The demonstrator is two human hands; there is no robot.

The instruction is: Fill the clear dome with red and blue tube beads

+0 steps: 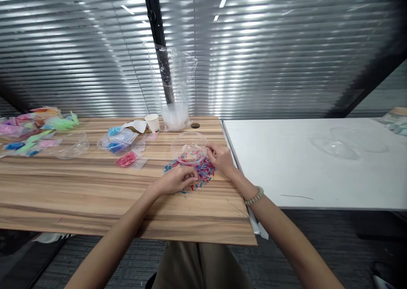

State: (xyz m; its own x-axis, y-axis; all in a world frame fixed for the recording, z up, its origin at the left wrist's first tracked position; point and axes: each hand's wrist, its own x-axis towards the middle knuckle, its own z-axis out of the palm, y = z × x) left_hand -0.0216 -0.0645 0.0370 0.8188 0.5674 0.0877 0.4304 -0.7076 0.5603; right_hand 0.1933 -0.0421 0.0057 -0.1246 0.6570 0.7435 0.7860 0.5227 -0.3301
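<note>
A loose pile of small blue, red and pink tube-shaped pieces [206, 170] lies on the wood-grain table. Behind it, touching the pile's far side, stands a clear plastic bowl [178, 144] with some of the pieces in its bottom. My left hand [180, 179] rests at the near left of the pile, its fingers curled together over the pieces. My right hand [221, 157] is at the bowl's right rim with thumb and fingertips pinched together. What either hand holds is too small or hidden to make out.
Left of the bowl lie a bag of pink pieces [126, 158], a clear container of blue packets [117, 141] and a paper cup [152, 123]. A plastic bag with white contents [175, 116] stands behind. Colourful bags [22, 127] fill the far left. A white table [286, 166] adjoins on the right.
</note>
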